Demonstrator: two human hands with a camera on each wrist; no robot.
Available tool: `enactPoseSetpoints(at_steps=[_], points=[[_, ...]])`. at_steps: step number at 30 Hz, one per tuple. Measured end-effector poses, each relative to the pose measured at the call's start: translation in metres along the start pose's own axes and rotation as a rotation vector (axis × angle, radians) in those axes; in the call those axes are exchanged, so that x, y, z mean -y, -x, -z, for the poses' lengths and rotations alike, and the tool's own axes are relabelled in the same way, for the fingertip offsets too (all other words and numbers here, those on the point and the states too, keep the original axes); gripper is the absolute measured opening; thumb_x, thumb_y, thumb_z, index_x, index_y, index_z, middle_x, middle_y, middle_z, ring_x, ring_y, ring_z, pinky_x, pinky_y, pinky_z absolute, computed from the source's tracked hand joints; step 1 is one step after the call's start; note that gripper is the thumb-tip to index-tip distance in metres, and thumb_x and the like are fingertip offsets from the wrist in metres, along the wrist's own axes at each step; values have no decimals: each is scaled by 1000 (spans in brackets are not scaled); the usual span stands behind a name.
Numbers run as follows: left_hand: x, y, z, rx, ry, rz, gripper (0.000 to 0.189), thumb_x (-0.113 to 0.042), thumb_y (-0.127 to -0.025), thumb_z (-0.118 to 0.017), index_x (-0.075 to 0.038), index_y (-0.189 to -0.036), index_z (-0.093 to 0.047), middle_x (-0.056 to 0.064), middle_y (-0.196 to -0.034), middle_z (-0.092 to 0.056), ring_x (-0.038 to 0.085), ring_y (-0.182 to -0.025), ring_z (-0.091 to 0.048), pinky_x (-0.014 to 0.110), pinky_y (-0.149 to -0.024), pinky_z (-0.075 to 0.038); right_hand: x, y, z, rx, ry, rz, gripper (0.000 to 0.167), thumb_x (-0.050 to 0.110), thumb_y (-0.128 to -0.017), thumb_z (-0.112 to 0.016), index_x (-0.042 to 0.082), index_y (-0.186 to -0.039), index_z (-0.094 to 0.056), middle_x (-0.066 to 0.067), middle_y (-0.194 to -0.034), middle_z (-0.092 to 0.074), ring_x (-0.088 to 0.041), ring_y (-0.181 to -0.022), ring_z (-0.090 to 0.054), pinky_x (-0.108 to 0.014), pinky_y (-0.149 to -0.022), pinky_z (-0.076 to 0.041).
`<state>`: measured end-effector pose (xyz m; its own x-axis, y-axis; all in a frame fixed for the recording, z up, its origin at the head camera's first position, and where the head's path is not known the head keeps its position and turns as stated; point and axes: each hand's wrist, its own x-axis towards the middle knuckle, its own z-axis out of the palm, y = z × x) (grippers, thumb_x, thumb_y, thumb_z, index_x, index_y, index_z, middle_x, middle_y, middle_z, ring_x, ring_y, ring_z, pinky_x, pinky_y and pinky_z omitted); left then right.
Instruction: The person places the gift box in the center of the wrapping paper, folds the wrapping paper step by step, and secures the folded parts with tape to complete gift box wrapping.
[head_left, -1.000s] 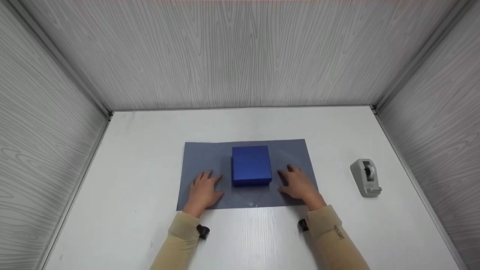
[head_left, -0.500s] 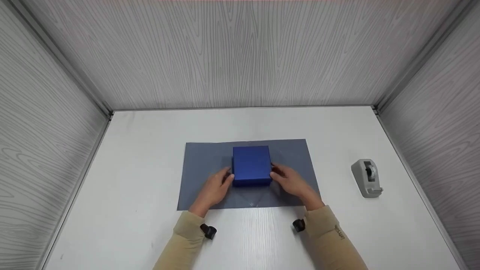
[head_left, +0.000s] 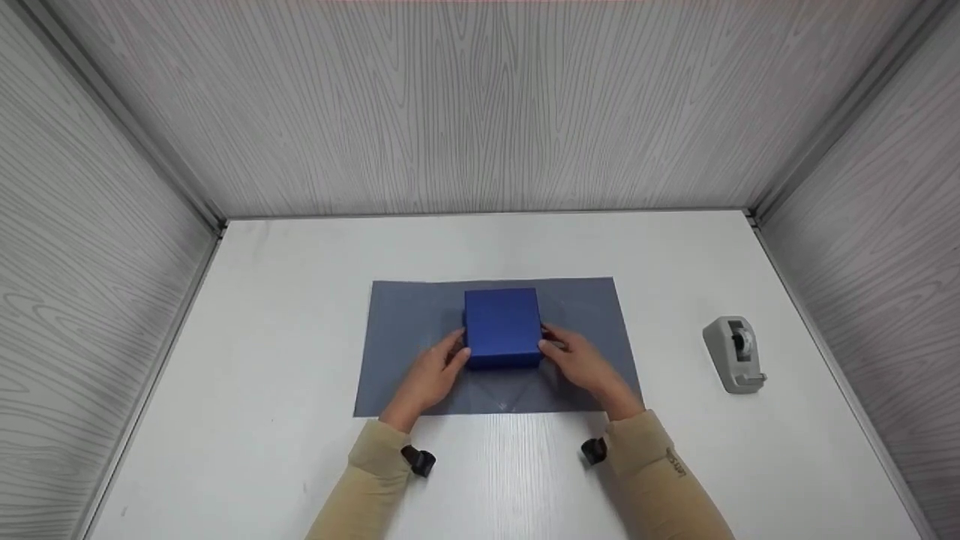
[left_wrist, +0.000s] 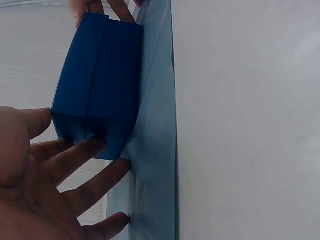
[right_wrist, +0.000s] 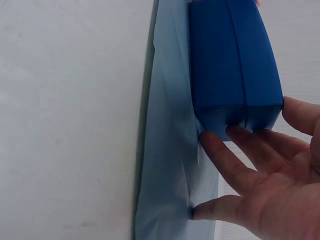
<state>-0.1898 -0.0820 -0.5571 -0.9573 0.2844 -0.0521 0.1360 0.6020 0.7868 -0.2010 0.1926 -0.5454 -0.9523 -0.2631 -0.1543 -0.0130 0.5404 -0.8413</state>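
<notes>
A blue lidded box (head_left: 502, 321) sits on a grey-blue sheet (head_left: 401, 319) laid flat on the table. My left hand (head_left: 429, 373) holds its left side, thumb at the near corner. On the opposite side my right hand (head_left: 587, 367) grips it the same way. In the left wrist view, the thumb touches the box's lid edge and fingers press its side face (left_wrist: 95, 131), the lower ones spread near the sheet. The right wrist view has the right thumb at the lid corner, with several fingertips against the box (right_wrist: 220, 65) and one on the sheet.
A grey tape dispenser (head_left: 733, 354) stands on the white table (head_left: 292, 315) to the right. Grained panels (head_left: 480, 112) close off the back and both sides. Small black wrist cameras (head_left: 420, 460) hang under the tan sleeves (head_left: 360, 487).
One second ago both hands lay spread on the sheet, apart from the box. They have moved inward and taken hold of its sides. The box stays at about the same spot.
</notes>
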Motion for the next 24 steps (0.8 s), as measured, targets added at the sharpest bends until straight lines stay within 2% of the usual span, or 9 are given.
enactPoseSetpoints(at_steps=[5,9,15,24], points=[[-2,0,0,10,-13,30,54,-36,-106,-43,-7,-152,-37,18,-141,-51,36,-131,-46,51,-107,-35,0,-1,0,4,19,-8,55,26,-104,-52,0,-150,-36,-20,-146,-45,-38,-132,-44,-50,-109,-33],[-3,-1,0,10,-24,40,54,-36,-106,-42,-9,-152,-35,18,-146,-45,37,-134,-41,52,-108,-33,0,-2,-1,20,-12,-31,57,29,-104,-51,4,-152,-34,-18,-147,-44,-36,-133,-43,-50,-108,-34],[-3,-1,1,5,-28,22,53,-35,-106,-43,-10,-153,-35,17,-144,-48,34,-132,-45,49,-107,-36,-1,-3,-1,15,-34,-34,57,30,-103,-52,5,-152,-34,-18,-146,-45,-36,-133,-44,-50,-107,-35],[-1,0,1,5,-16,24,53,-36,-106,-43,-11,-153,-36,16,-145,-47,35,-134,-42,51,-108,-33,-2,1,0,16,-72,-41,57,31,-102,-54,9,-152,-36,-15,-144,-48,-35,-131,-45,-50,-107,-36]])
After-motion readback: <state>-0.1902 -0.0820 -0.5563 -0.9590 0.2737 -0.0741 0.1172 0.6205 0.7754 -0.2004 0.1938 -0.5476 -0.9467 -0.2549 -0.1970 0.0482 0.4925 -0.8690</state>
